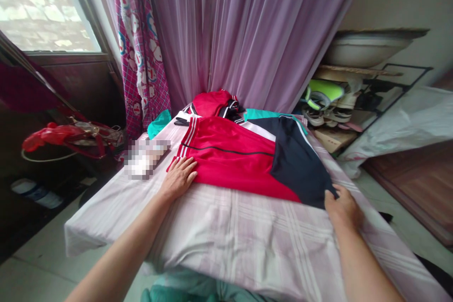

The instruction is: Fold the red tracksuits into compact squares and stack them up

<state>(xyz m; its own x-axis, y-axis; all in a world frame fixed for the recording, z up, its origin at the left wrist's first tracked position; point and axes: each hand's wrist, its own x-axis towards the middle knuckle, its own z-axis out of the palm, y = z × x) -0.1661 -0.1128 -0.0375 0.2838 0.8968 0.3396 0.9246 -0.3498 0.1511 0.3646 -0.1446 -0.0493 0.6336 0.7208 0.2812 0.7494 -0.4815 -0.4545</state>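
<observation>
A red and navy track jacket (226, 151) lies spread flat across the table, with white stripes along its left hem and a black line of piping across the red. My left hand (180, 177) rests flat on the near corner of that striped hem, fingers stretched out. At the opposite end, my right hand (343, 205) pinches the near corner of the navy part between thumb and fingers. Behind the jacket, a bunched red garment (212, 103) with black and white trim sits near the curtain. Teal cloth (262, 114) shows beneath the navy part.
A pale checked cloth (226, 236) covers the table. A blurred-out item (146, 158) lies left of my left hand. Purple curtains (255, 33) hang behind. On the right stands a rack with shoes (332, 113) and a basin (371, 49); red bags (71, 134) are on the left.
</observation>
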